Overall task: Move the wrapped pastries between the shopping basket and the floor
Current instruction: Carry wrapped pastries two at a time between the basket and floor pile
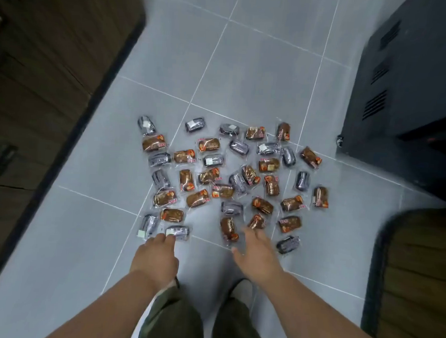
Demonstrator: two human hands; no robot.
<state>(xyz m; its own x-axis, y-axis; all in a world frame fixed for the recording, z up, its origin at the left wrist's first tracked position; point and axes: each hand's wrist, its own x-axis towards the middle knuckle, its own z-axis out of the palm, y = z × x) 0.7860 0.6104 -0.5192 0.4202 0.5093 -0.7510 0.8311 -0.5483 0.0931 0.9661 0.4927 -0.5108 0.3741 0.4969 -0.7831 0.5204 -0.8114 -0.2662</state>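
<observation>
Left hand (156,256): fingers bent down, fingertips (170,240) at the near edge of a purple-wrapped pastry (177,232). Touching it, but I can't tell if it's actually gripped.

Right hand (257,254): released, fingers spread, holding nothing. It's over the near ends of two brown pastries (228,229) (256,221). Motion blur, so contact is unclear.

The other wrapped pastries (223,190) are all on the grey tile floor (249,66), a loose scatter of brown and purple packs in clear film, a few overlapping. Label print is too small to read.

Cut off or hard to read:
- Wooden cabinet (39,79) — left edge, partial.
- Dark vented cabinet (404,88) — right edge, partial.
- Dark-rimmed slatted object (418,285) — lower right, can't identify.
- Olive trousers (176,322) hide the floor below the hands.
</observation>
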